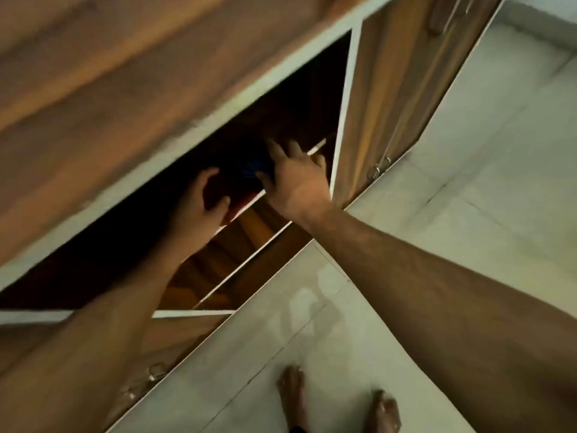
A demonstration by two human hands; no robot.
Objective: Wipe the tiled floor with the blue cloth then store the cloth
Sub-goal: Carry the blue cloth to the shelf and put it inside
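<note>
The blue cloth [254, 168] shows as a dark blue patch inside the open wooden cupboard [193, 132], on a shelf edged in white [249, 201]. My right hand [296, 179] reaches into the cupboard, fingers spread, its thumb and fingertips against the cloth. My left hand [203, 201] is beside it at the shelf edge, fingers curled, nothing visible in it. Most of the cloth is lost in the dark interior. The pale tiled floor [468, 198] lies to the right and below.
An open cupboard door [384, 98] with metal hinges stands to the right of the opening. Lower shelves [243, 260] sit below my hands. My two bare feet [340, 404] stand on the tiles close to the cupboard base. The picture is blurred.
</note>
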